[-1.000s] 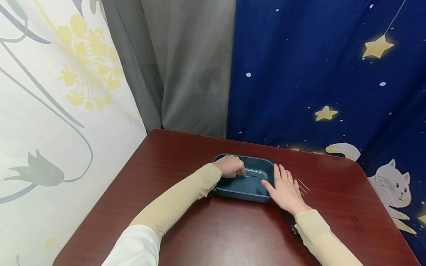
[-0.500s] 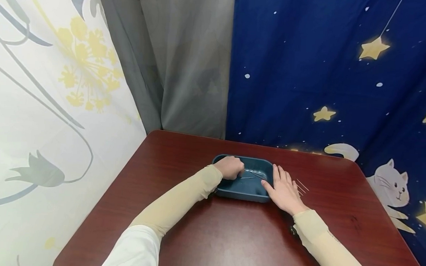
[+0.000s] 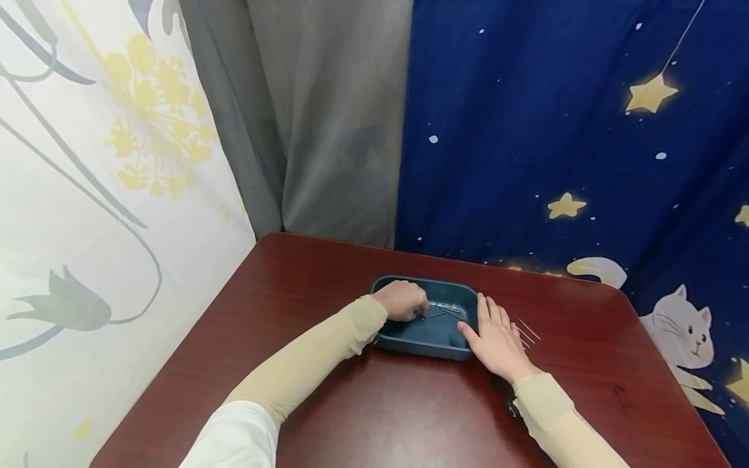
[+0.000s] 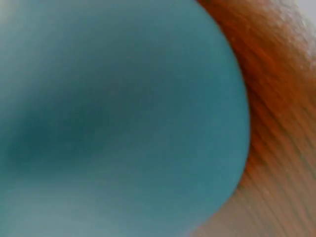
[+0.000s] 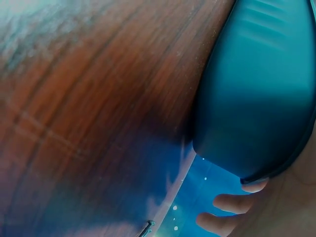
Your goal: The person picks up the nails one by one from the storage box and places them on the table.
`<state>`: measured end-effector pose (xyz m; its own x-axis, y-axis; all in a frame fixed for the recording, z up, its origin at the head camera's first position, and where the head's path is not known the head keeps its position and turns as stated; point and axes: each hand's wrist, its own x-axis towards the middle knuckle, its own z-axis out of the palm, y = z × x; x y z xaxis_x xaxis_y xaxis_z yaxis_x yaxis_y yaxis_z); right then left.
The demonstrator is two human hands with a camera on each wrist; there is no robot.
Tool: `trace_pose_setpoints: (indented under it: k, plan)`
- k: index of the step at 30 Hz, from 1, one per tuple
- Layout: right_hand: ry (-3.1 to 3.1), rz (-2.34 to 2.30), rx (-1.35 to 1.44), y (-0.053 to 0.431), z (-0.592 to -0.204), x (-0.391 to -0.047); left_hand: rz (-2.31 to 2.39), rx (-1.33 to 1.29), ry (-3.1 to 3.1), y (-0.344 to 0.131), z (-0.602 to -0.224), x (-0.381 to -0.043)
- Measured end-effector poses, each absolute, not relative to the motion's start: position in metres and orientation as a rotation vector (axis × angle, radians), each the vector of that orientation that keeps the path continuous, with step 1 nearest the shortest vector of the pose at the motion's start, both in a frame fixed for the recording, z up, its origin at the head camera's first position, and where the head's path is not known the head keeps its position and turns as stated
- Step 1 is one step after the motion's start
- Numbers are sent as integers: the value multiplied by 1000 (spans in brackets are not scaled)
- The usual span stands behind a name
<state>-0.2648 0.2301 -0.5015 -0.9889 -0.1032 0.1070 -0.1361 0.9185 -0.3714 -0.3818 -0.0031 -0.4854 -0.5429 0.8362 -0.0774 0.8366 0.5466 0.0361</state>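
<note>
A dark teal rectangular container (image 3: 426,347) stands on the table, with a few thin metal rods (image 3: 451,312) lying crossed on its floor. My left hand (image 3: 402,300) reaches over its left side, fingers curled down beside one rod's end; whether they pinch it is hidden. My right hand (image 3: 499,342) rests on the right rim, fingers straight, thumb over the inner edge. In the right wrist view, fingertips (image 5: 232,202) show past the container's wall (image 5: 256,94). The left wrist view holds mostly the blurred container wall (image 4: 148,123).
Several thin rods (image 3: 530,330) lie on the reddish-brown table (image 3: 393,414) just right of my right hand. A grey curtain (image 3: 347,123) and a blue starry curtain (image 3: 508,128) hang behind the table. A white patterned curtain (image 3: 72,203) hangs at left.
My left fingers lift slightly off the rods, then reach back down to a rod's end. That rod's angle shifts a little. My right hand stays on the rim.
</note>
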Motion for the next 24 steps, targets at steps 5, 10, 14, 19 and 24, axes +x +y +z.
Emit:
trace_pose_setpoints:
  k: [5, 10, 14, 19, 24]
  plan:
    - [-2998, 597, 179, 228, -503, -265, -58, 1571, 2703, -6, -489, -382]
    - [-3012, 579, 171, 228, -502, -265, -99, 1650, 2724, -8, -488, -381]
    - [-3013, 570, 170, 229, -501, -267, -212, 1670, 2758, -5, -488, -377]
    - [-3002, 568, 164, 229, -501, -267, -322, 1655, 2779, -1, -491, -375]
    - [-3010, 595, 157, 227, -502, -265, -255, 1639, 2747, -3, -491, -368]
